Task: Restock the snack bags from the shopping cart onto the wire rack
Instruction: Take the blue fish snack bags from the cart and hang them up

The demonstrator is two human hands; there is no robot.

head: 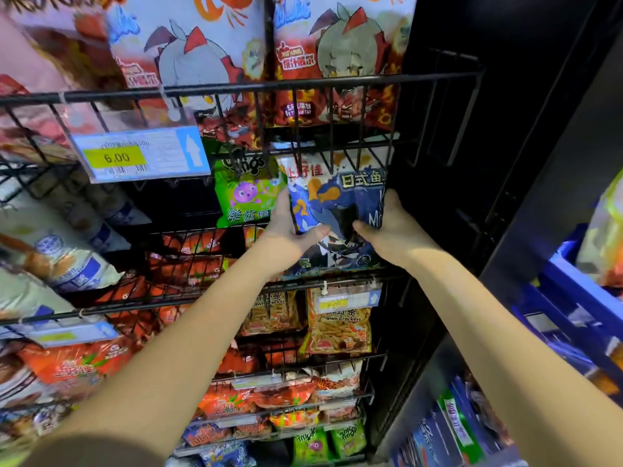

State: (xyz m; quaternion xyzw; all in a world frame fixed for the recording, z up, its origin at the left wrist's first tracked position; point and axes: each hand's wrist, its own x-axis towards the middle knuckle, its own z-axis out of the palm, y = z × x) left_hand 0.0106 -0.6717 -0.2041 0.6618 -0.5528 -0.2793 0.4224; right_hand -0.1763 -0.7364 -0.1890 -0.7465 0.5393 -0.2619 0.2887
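A blue snack bag [337, 203] with white and orange print stands upright in the right end of a middle basket of the black wire rack [236, 87]. My left hand [290, 230] grips its left edge, thumb across the front. On the bag's right side, my right hand [392, 227] holds it the same way. The bag's top reaches the underside of the basket above. A green snack bag [242, 193] stands just left of it.
Red-and-white bags [337, 55] fill the basket above; prawn cracker bags [340, 328] and orange bags fill the ones below. A yellow 6.00 price tag [135, 156] hangs at upper left. A dark post borders the rack's right side. The blue shopping cart [573, 298] with bags stands at right.
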